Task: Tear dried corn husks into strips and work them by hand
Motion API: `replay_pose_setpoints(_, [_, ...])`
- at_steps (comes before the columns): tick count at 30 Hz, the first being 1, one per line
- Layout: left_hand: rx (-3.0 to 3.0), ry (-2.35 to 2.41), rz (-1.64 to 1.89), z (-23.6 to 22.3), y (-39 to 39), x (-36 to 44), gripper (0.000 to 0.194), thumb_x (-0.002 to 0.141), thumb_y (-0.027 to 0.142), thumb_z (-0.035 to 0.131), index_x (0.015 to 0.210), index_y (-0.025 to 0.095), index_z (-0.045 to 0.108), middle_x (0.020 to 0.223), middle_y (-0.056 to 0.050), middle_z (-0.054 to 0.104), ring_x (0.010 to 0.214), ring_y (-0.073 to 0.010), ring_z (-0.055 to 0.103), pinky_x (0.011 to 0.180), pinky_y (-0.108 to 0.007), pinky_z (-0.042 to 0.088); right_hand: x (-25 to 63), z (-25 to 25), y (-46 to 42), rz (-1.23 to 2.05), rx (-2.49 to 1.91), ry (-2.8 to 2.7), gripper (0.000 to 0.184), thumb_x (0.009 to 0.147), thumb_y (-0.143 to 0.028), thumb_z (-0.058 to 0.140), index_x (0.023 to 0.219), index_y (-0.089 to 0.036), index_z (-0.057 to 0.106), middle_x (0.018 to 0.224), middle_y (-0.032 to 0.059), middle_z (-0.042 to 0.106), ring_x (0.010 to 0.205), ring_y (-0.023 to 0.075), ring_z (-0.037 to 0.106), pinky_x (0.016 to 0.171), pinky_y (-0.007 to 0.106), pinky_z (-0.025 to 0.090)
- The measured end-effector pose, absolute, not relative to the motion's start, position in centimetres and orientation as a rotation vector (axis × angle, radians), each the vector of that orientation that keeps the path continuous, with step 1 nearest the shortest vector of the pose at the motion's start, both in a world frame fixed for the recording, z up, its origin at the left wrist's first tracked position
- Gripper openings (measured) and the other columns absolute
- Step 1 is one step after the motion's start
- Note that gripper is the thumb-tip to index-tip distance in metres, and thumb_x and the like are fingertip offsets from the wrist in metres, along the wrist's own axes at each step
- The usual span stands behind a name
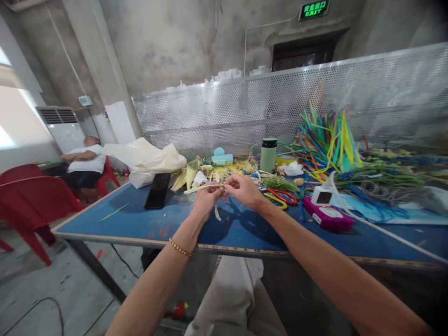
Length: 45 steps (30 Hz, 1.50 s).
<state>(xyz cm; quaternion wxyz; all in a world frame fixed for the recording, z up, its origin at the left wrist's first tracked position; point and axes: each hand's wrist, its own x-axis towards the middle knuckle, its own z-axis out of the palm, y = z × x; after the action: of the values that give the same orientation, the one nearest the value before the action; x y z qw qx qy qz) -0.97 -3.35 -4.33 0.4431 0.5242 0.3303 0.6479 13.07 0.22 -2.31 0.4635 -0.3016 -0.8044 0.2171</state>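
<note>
My left hand is closed on a pale, flat strip of dried plant, which looks like corn husk and points out to the left. The fingers of my right hand are pinched together at the strip's right end, touching my left fingertips. What lies between the right fingertips is too small to make out. A short pale piece hangs below my left hand. Just beyond my hands lie corn husks and plant scraps. Red-handled scissors rest close to my right wrist.
On the blue table are a black phone, a white plastic bag, a green bottle, a magenta box with a white charger and cable, and bundles of coloured strips. A person sits at left near red chairs.
</note>
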Motion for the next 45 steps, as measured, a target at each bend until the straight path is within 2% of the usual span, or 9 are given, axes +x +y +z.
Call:
replay_pose_setpoints(5, [1.322, 0.855, 1.578, -4.3, -3.4, -1.1, 0.018, 0.062, 0.025, 0.073, 0.068, 0.009, 0.068, 0.059, -0.006, 0.064, 0.053, -0.0125, 0.055, 0.058, -0.027, 0.045, 13.0, -2.3, 0.2, 0.419, -0.762, -1.997, 0.007, 0.073, -0.019, 0.055, 0.072, -0.015, 0.060, 0.066, 0.0017, 0.065, 0.059, 0.0115, 0.058, 0.056, 0.022, 0.045])
replay_pose_setpoints(21, [1.349, 0.843, 1.593, -4.3, -3.4, -1.3, 0.018, 0.061, 0.026, 0.072, 0.070, 0.010, 0.070, 0.058, -0.003, 0.062, 0.053, -0.0118, 0.054, 0.058, -0.027, 0.043, 13.2, -2.1, 0.3, 0.491, -0.751, -2.002, 0.009, 0.076, -0.022, 0.054, 0.073, -0.015, 0.059, 0.067, 0.0016, 0.063, 0.060, 0.0120, 0.057, 0.057, 0.023, 0.045])
replay_pose_setpoints(24, [1.343, 0.856, 1.597, -4.4, -3.3, -1.4, 0.018, 0.061, 0.026, 0.073, 0.070, 0.010, 0.070, 0.057, -0.003, 0.062, 0.053, -0.0118, 0.054, 0.057, -0.027, 0.043, 13.6, -1.7, 0.3, 0.484, -0.754, -1.951, 0.016, 0.080, -0.029, 0.055, 0.078, -0.015, 0.062, 0.073, 0.0034, 0.064, 0.061, 0.0119, 0.057, 0.057, 0.023, 0.045])
replay_pose_setpoints(28, [1.419, 0.896, 1.558, -4.4, -3.3, -1.3, 0.018, 0.061, 0.027, 0.073, 0.066, 0.010, 0.069, 0.056, -0.003, 0.062, 0.052, -0.0112, 0.052, 0.057, -0.027, 0.041, 14.3, -1.1, 0.1, 0.569, -0.731, -1.944, 0.027, 0.083, -0.034, 0.054, 0.097, -0.016, 0.068, 0.091, 0.0068, 0.066, 0.052, 0.0097, 0.055, 0.048, 0.025, 0.044])
replay_pose_setpoints(30, [1.440, 0.905, 1.527, -4.3, -3.4, -1.4, 0.018, 0.061, 0.028, 0.073, 0.065, 0.010, 0.069, 0.056, -0.003, 0.061, 0.052, -0.0108, 0.051, 0.057, -0.027, 0.040, 14.5, -0.9, -0.1, 0.702, -0.696, -2.014, 0.029, 0.082, -0.033, 0.054, 0.100, -0.015, 0.069, 0.087, 0.0069, 0.066, 0.050, 0.0105, 0.055, 0.044, 0.025, 0.044])
replay_pose_setpoints(34, [1.457, 0.925, 1.531, -4.2, -3.5, -1.5, 0.018, 0.064, 0.029, 0.071, 0.064, 0.011, 0.067, 0.055, -0.002, 0.058, 0.053, -0.0102, 0.048, 0.056, -0.026, 0.037, 14.7, -0.7, -0.4, 0.846, -0.692, -2.055, 0.026, 0.078, -0.032, 0.059, 0.092, -0.013, 0.070, 0.061, 0.0019, 0.062, 0.048, 0.0122, 0.055, 0.045, 0.025, 0.045])
replay_pose_setpoints(37, [1.519, 0.928, 1.534, -4.2, -3.5, -1.6, 0.018, 0.066, 0.030, 0.069, 0.064, 0.012, 0.066, 0.053, 0.000, 0.055, 0.053, -0.0099, 0.046, 0.058, -0.026, 0.035, 14.9, -0.5, -0.4, 0.838, -0.745, -2.044, 0.029, 0.079, -0.037, 0.058, 0.091, -0.013, 0.069, 0.052, -0.0006, 0.058, 0.044, 0.0114, 0.052, 0.044, 0.024, 0.042])
replay_pose_setpoints(42, [1.600, 0.919, 1.434, -4.3, -3.6, -1.6, 0.020, 0.066, 0.032, 0.069, 0.065, 0.012, 0.067, 0.054, 0.000, 0.055, 0.057, -0.0105, 0.045, 0.059, -0.026, 0.034, 15.2, -0.2, 0.0, 0.465, -0.777, -2.007, 0.027, 0.078, -0.038, 0.060, 0.074, -0.014, 0.072, 0.072, 0.0048, 0.067, 0.066, 0.0141, 0.057, 0.058, 0.024, 0.041])
replay_pose_setpoints(45, [1.608, 0.904, 1.391, -4.6, -3.6, -1.6, 0.019, 0.064, 0.031, 0.071, 0.065, 0.012, 0.067, 0.056, 0.000, 0.055, 0.058, -0.0106, 0.045, 0.060, -0.026, 0.034, 15.2, -0.5, 0.3, 0.607, -0.752, -2.061, 0.025, 0.075, -0.038, 0.063, 0.073, -0.014, 0.071, 0.067, 0.0028, 0.064, 0.062, 0.0126, 0.054, 0.055, 0.024, 0.037])
